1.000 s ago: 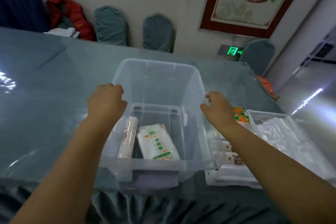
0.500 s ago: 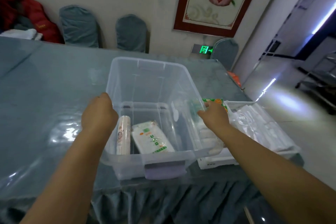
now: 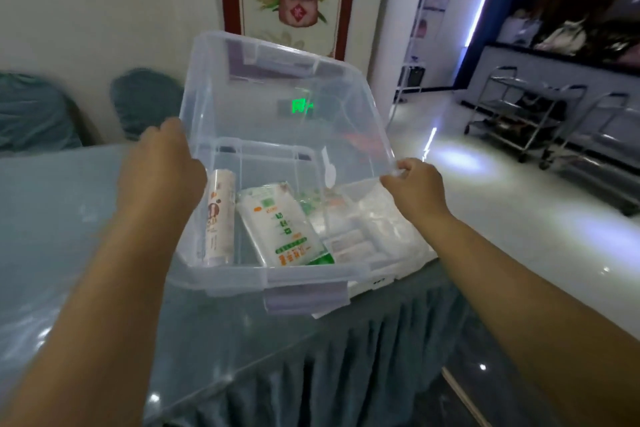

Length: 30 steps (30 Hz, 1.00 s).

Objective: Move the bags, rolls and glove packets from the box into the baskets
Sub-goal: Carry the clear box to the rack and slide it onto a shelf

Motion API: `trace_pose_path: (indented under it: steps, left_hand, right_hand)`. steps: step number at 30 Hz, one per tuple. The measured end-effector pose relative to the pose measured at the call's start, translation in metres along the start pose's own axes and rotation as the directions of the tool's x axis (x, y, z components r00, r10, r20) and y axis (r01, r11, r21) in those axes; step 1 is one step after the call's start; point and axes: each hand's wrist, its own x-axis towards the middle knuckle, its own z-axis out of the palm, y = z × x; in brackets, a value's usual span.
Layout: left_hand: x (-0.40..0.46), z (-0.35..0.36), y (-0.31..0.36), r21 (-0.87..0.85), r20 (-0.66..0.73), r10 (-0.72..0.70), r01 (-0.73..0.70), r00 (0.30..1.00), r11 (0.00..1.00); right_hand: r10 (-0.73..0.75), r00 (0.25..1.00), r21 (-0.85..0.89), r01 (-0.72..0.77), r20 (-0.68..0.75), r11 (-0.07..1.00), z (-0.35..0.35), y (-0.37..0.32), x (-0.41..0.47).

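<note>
A clear plastic box (image 3: 277, 80) is lifted off the table and tilted toward me. My left hand (image 3: 162, 166) grips its left rim and my right hand (image 3: 414, 184) grips its right rim. Inside lie a roll (image 3: 220, 218) along the left wall and a white packet with green print (image 3: 280, 229) beside it. Through the box's right side I see white baskets (image 3: 374, 253) on the table, holding clear bags and rolls; their outlines are blurred.
The table (image 3: 52, 236) has a glossy blue-grey top and a pleated skirt (image 3: 346, 374) at its near right corner. Covered chairs (image 3: 142, 100) stand by the wall behind. Metal trolleys (image 3: 526, 114) stand on the shiny floor at the right.
Both hands have raised the box from the table and carried it right, over the baskets. My view has swung to the right, toward the trolleys.
</note>
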Motion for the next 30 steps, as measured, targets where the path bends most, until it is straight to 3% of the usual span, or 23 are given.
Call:
trace_pose_path:
  steps: [6,10,18,23,30]
  left_hand:
    - [-0.030,0.054,0.123,-0.233,0.062,0.220,-0.200,0.974,0.952]
    - [-0.065,0.103,0.215,-0.361,0.112,0.291,-0.233,0.950,0.903]
    - [-0.140,0.220,0.390,-0.383,0.176,0.442,-0.352,0.880,0.854]
    - [-0.179,0.296,0.481,-0.438,0.297,0.485,-0.333,0.823,0.835]
    - [-0.188,0.396,0.572,-0.368,0.442,0.463,-0.316,0.768,0.875]
  right_hand:
    - [0.142,0.973,0.002,-0.144,-0.179,0.990,-0.123,0.093,0.007]
    - [0.216,0.937,-0.019,-0.230,-0.275,0.973,-0.206,0.162,0.007]
    - [0.319,0.865,-0.120,-0.391,-0.388,0.913,-0.347,0.313,0.019]
    - [0.381,0.832,-0.196,-0.485,-0.404,0.852,-0.419,0.399,0.034]
    - [0.475,0.796,-0.205,-0.571,-0.375,0.795,-0.451,0.505,0.088]
